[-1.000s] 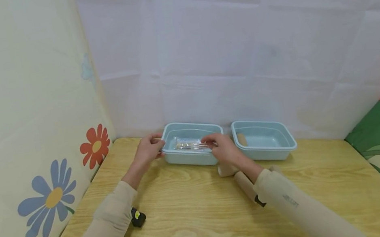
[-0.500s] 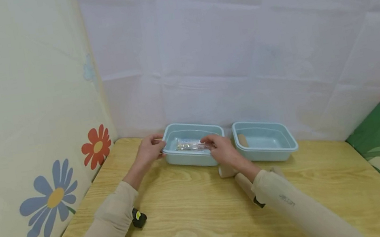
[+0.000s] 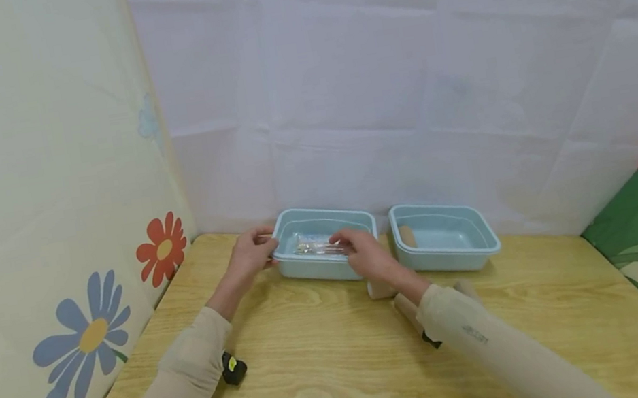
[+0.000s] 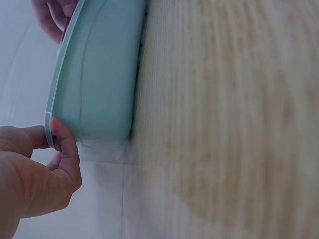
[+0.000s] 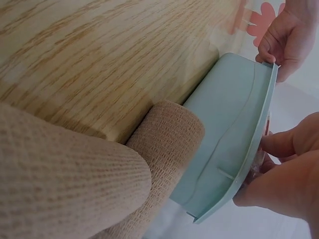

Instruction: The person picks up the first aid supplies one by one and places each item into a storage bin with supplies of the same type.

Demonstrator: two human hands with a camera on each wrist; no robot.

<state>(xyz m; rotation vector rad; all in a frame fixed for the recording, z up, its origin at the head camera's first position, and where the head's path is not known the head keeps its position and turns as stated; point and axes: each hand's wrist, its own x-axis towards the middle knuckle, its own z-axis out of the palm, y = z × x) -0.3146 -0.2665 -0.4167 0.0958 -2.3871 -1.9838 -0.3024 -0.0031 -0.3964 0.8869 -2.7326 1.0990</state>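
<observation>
My right hand (image 3: 367, 257) hides part of the clear packaging (image 3: 312, 247); contents too small to identify; blue tray (image 4: 97, 74) cut off by my left wrist view's top edge; sleeve (image 3: 500, 357) print illegible.

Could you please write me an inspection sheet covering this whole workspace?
Surface: wood-grain table, with a bright reflection near the bottom of the head view.
Job's things: left tub, holding clear-wrapped packets.
Clutter: tan rolls beside the left tub; right tub with a tan roll inside.
Hands: left hand pinches the left tub's rim; right hand is at the packets, grip unclear.
Cables: nothing seen.
Surroundings: white sheet behind; flower-print wall at left.
</observation>
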